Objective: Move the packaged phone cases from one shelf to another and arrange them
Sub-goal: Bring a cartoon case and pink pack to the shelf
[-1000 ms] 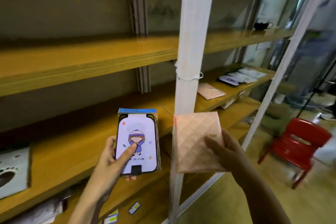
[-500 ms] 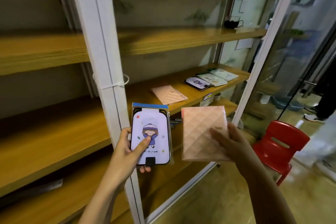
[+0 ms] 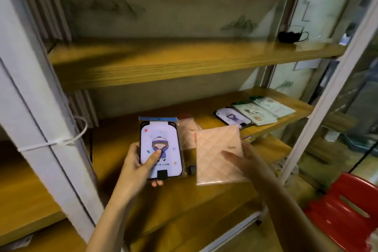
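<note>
My left hand [image 3: 136,166] holds a packaged lilac phone case [image 3: 160,148] with a cartoon girl on it, thumb across its front. My right hand [image 3: 248,162] grips a pink quilted packaged case [image 3: 217,156] by its right edge. Both cases hang upright over the middle wooden shelf [image 3: 114,149]. Another pink case [image 3: 187,131] lies flat on that shelf just behind them. Further right on the shelf lie a lilac cartoon case [image 3: 232,117] and two pale green cases [image 3: 257,115], side by side.
A white metal post [image 3: 38,120] with a cable tie stands at the left. The upper shelf [image 3: 163,61] carries a black face mask [image 3: 291,36] at its right end. A second white post [image 3: 327,98] rises at the right, and a red plastic chair [image 3: 345,208] stands on the floor.
The view has swung right, so the white post now lies left of my hands. Both hands, still holding their cases, have come closer to the right shelf bay.
</note>
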Motion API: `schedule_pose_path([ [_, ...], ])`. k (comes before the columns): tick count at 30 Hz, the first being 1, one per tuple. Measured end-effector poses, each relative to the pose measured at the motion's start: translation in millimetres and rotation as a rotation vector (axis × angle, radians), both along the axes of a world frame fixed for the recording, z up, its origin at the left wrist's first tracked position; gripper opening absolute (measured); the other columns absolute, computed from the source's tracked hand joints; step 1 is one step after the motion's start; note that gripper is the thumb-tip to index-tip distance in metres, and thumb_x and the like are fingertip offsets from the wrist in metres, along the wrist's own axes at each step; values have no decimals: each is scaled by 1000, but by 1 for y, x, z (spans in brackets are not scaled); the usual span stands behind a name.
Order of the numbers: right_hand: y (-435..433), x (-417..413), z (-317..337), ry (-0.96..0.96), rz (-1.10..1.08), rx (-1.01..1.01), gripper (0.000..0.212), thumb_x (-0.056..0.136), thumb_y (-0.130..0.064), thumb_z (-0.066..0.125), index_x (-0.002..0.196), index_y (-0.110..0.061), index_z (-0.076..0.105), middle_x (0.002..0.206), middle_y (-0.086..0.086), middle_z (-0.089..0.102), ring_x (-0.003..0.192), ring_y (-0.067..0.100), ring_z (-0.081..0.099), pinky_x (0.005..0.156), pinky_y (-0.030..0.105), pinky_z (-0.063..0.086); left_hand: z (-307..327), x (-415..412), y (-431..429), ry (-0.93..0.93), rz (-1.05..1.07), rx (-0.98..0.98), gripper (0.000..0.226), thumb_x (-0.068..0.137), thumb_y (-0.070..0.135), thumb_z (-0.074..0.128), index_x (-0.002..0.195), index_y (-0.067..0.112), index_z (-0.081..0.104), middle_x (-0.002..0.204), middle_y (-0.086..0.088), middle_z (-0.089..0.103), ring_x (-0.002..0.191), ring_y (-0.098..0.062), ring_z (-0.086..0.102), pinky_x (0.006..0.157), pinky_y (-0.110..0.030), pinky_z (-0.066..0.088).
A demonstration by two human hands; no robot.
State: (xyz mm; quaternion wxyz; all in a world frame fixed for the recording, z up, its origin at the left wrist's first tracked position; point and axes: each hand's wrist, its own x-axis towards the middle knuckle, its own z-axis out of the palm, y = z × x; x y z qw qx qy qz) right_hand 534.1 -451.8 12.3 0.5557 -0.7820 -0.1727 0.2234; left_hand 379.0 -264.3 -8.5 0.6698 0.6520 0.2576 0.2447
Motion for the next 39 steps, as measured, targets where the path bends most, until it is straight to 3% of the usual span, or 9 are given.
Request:
schedule_pose_path([
  [6, 71, 57, -11, 48, 130, -11, 46, 82, -12, 68, 122, -13, 44, 112, 2, 60, 90, 13, 60, 69, 23, 51, 3, 33, 10, -9, 131, -16, 21, 85, 19, 60, 98, 26, 45, 73, -3, 74, 42, -21, 61, 35, -25, 47],
  [10, 112, 84, -21, 54, 195, -61, 53, 78, -16, 72, 122, -15, 42, 121, 8, 59, 107, 23, 59, 92, 43, 51, 3, 44, 12, 7, 220, -26, 30, 86, 16, 57, 81, 38, 38, 59, 14, 71, 45, -8, 64, 40, -18, 49],
  [13, 131, 97, -30, -130, 216, -246, 59, 77, -32, 72, 123, -10, 41, 124, 9, 57, 110, 27, 57, 91, 40, 50, 3, 50, 12, 21, 288, -34, 27, 85, 17, 58, 95, 36, 40, 73, 6, 67, 50, -11, 65, 38, -18, 48],
  [16, 129, 102, -30, -443, 273, -552, 63, 81, -54, 58, 126, -11, 43, 122, 8, 57, 110, 26, 58, 78, 32, 47, 3, 59, 10, 31, 331, -29, 26, 85, 19, 58, 105, 29, 44, 86, -3, 67, 52, -14, 67, 37, -21, 49],
  [21, 112, 124, -15, -763, 413, -697, 49, 89, -49, 48, 123, -14, 47, 126, 7, 51, 111, 25, 55, 80, 33, 47, 4, 88, 2, 27, 338, -13, 32, 85, 17, 57, 113, 19, 41, 78, -13, 69, 39, -23, 58, 33, -25, 45],
  [25, 86, 164, -1, -839, 474, -637, 42, 92, -38, 49, 128, -17, 43, 131, 4, 51, 118, 26, 53, 89, 39, 47, 0, 125, -15, 32, 322, -31, 30, 83, 20, 59, 108, 17, 43, 81, -14, 70, 42, -26, 58, 33, -27, 45],
  [29, 48, 214, 11, -872, 558, -630, 39, 93, -39, 45, 129, -23, 42, 132, 0, 52, 118, 24, 52, 87, 35, 45, -4, 173, -39, 58, 341, -25, 30, 78, 24, 63, 104, 20, 48, 93, -6, 70, 76, -23, 70, 48, -25, 54],
  [34, -2, 279, 20, -839, 530, -628, 35, 92, -39, 48, 124, -26, 44, 127, -2, 57, 115, 20, 54, 90, 34, 46, -5, 243, -78, 58, 316, -33, 21, 84, 15, 60, 100, 21, 48, 75, 0, 74, 57, -18, 68, 43, -27, 52],
  [39, -26, 320, 22, -805, 560, -598, 32, 92, -39, 49, 122, -30, 44, 125, -5, 57, 110, 16, 57, 90, 33, 49, -14, 305, -96, 41, 373, -36, 28, 83, 12, 63, 106, 7, 49, 102, -8, 67, 83, -9, 67, 58, -15, 53],
])
